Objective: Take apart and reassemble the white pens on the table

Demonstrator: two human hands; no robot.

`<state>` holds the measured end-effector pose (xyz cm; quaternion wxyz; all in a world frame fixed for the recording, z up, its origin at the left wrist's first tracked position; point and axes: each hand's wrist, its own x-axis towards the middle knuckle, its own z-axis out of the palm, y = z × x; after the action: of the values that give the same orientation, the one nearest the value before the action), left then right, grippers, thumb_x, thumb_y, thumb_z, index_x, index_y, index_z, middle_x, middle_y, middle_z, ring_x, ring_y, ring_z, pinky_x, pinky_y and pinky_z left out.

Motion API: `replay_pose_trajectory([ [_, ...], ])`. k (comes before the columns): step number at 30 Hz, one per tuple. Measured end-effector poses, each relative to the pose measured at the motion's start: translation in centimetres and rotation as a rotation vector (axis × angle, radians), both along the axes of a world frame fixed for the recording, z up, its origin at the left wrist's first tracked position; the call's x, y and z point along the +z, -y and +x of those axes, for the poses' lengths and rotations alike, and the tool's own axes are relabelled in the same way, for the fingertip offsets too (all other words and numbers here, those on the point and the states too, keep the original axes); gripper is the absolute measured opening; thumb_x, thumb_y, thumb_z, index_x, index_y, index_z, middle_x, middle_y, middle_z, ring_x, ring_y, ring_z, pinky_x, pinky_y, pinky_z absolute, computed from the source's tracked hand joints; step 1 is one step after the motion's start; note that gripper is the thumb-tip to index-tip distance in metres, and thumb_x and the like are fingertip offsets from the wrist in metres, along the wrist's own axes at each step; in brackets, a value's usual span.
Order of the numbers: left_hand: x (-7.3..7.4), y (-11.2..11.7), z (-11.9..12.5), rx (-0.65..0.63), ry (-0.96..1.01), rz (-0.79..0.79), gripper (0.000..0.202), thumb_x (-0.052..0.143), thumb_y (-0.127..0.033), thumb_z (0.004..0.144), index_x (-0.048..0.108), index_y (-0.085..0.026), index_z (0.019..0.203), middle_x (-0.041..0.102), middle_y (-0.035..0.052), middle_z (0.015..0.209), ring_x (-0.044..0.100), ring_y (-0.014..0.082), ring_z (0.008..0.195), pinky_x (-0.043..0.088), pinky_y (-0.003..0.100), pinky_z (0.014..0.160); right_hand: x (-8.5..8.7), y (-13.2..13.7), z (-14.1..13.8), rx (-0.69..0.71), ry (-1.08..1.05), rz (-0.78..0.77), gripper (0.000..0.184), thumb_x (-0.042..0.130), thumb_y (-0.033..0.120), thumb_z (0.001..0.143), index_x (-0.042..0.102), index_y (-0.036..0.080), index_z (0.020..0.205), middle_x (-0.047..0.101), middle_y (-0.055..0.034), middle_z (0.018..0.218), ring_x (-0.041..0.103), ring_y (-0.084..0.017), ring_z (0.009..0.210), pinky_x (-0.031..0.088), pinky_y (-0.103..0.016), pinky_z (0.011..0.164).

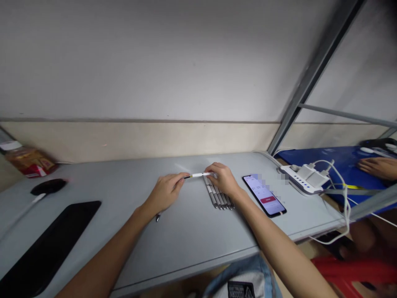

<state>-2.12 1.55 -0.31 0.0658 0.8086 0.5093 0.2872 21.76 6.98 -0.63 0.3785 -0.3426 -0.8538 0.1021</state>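
Note:
A slim white pen point(196, 175) with a dark end stretches level between my two hands above the desk. My left hand point(166, 192) pinches its dark end. The fingers of my right hand point(221, 178) are closed round the other end, which they partly hide. Just below my right hand, several grey and white pens point(218, 196) lie side by side in a row. Under my left hand, a small dark, shiny tip point(158, 217) pokes out on the desk; the rest of it is hidden.
Right of the pens lies a lit phone point(264, 195), then a white power strip point(302, 179) with plugs and cables. A black mat point(51, 246), a dark round object point(48, 187) with a cable and a bottle point(29, 159) occupy the left. Another person's hand point(376, 166) rests beyond the metal frame.

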Motion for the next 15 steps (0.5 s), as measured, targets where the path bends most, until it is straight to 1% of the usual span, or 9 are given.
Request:
replay_pose_trajectory([
  [2, -0.2, -0.3, -0.3, 0.009, -0.009, 0.02, 0.034, 0.033, -0.032, 0.095, 0.061, -0.028, 0.115, 0.068, 0.0006, 0.111, 0.062, 0.018, 0.097, 0.044, 0.032, 0.087, 0.0, -0.3, 0.3, -0.033, 0.042, 0.019, 0.015, 0.057, 0.01, 0.083, 0.066, 0.018, 0.093, 0.066, -0.0061, 0.088, 0.057, -0.017, 0.08, 0.041, -0.027, 0.072],
  [8, -0.4, -0.6, -1.0, 0.113, -0.061, 0.041, 0.032, 0.033, -0.032, 0.096, 0.06, -0.026, 0.111, 0.069, 0.0016, 0.105, 0.062, 0.0191, 0.095, 0.043, 0.032, 0.085, -0.4, -1.2, 1.3, -0.145, 0.132, 0.049, 0.023, 0.055, 0.013, 0.086, 0.068, 0.018, 0.105, 0.07, -0.0084, 0.096, 0.058, -0.021, 0.09, 0.041, -0.031, 0.08],
  [10, -0.3, -0.5, -1.0, 0.13, -0.084, 0.045, 0.031, 0.032, -0.032, 0.096, 0.059, -0.026, 0.11, 0.069, 0.0017, 0.106, 0.062, 0.0198, 0.096, 0.041, 0.034, 0.085, -0.5, -1.3, 1.5, -0.15, 0.14, 0.047, 0.025, 0.053, 0.013, 0.087, 0.068, 0.019, 0.107, 0.07, -0.0085, 0.099, 0.057, -0.021, 0.092, 0.04, -0.032, 0.082],
  [15, -0.3, -0.2, -0.6, 0.143, -0.119, 0.022, 0.03, 0.031, -0.032, 0.096, 0.058, -0.027, 0.11, 0.069, 0.0023, 0.104, 0.061, 0.0211, 0.094, 0.038, 0.035, 0.083, -0.4, -0.9, 1.3, -0.104, 0.143, 0.028, 0.025, 0.051, 0.015, 0.09, 0.068, 0.021, 0.109, 0.069, -0.0092, 0.104, 0.054, -0.023, 0.095, 0.036, -0.036, 0.082],
])
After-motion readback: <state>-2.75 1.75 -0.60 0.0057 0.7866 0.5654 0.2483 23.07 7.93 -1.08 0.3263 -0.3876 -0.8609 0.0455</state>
